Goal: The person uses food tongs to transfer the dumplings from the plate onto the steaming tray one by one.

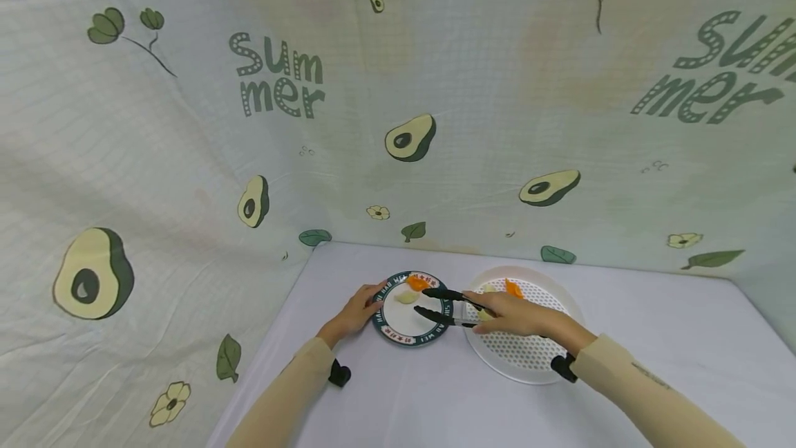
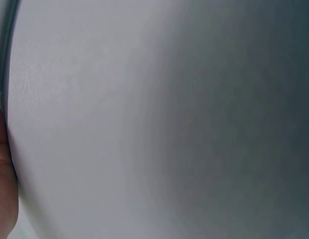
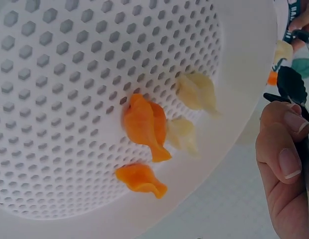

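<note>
My left hand (image 1: 357,311) holds the left rim of a round plate (image 1: 404,316) with a dark green patterned border. An orange piece (image 1: 417,283) and a pale yellow piece (image 1: 407,297) lie on the plate. My right hand (image 1: 511,314) grips black-tipped tongs (image 1: 443,294), whose two tips stand apart over the plate's right part. Beneath that hand is a white perforated tray (image 1: 528,358). In the right wrist view the tray holds two orange pieces (image 3: 144,121) and two pale pieces (image 3: 197,91); my right hand (image 3: 286,164) is at the right edge.
A white table (image 1: 398,399) carries the plate and tray side by side. Behind and to the left hangs a pale cloth (image 1: 472,102) printed with avocados, leaves and lettering. The left wrist view shows mostly a blurred pale surface (image 2: 84,119).
</note>
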Demonstrator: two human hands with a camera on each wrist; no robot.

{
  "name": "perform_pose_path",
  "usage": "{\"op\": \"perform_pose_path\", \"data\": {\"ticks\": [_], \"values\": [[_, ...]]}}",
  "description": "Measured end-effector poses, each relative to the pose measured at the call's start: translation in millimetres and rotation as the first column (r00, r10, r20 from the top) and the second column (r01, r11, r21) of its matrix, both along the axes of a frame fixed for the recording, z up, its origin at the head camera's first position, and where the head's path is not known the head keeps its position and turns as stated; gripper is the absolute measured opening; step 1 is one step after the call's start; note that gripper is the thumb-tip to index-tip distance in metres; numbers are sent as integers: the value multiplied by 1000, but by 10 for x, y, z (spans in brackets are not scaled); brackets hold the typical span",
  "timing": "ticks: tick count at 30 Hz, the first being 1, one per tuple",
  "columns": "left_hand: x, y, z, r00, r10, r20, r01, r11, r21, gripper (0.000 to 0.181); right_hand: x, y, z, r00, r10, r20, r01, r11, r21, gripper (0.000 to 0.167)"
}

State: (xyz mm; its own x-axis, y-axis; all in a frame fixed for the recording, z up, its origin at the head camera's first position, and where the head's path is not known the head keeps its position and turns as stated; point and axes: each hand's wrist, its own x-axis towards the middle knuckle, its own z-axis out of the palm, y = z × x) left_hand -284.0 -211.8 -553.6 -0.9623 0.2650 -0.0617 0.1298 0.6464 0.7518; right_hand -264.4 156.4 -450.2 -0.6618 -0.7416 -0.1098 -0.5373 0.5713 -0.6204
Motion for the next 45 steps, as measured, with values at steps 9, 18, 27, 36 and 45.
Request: {"op": "perform_pose_path", "data": {"ticks": [9,18,27,36,45], "values": [[-52,3,1,1000,-4,-9,4,1000,-4,52,-240,-130,-32,999,28,34,-28,999,18,74],[-64,-11,-9,1000,-15,-17,15,1000,-28,52,-356,-211,-68,999,-5,43,2,998,71,73],[-15,0,24,999,-19,-31,18,999,-42,51,-406,-310,-21,999,-25,42,18,987,161,71],[-12,-13,2,999,-17,-30,16,999,-35,52,-441,-440,27,999,-3,36,-4,980,197,68],[-7,-18,-2,1000,-9,-17,9,1000,-14,52,-449,-487,8,996,-25,87,7,981,194,65]]}}
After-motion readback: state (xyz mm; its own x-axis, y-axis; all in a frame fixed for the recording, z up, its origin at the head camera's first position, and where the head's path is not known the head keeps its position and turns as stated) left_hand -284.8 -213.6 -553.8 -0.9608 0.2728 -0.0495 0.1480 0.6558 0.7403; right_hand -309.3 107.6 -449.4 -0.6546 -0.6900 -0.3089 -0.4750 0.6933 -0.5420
